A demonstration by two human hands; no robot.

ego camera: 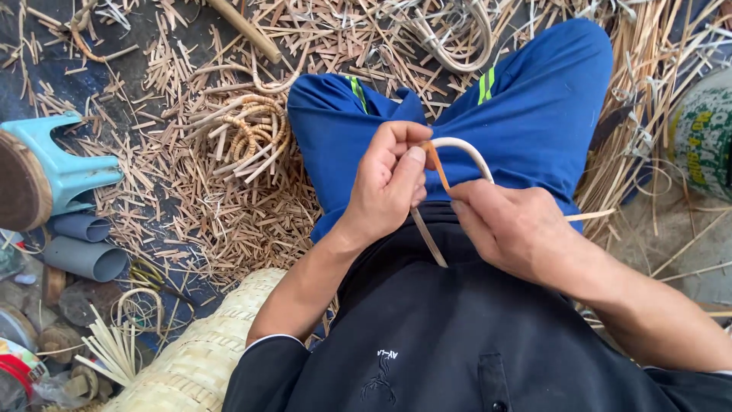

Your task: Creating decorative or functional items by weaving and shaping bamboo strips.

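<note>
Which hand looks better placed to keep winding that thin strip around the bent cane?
Probably the left hand: its fingertips pinch the thin strip right where it meets the bent cane. The right hand grips the cane lower down, steadying it.

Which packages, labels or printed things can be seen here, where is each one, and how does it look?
Printed container: right edge, rounded, pale with green and yellow pattern.
Red and white tin: bottom left corner, round, partly cut off.
Small white logo: on the black shirt, bottom centre.
No signs or screens.
</note>
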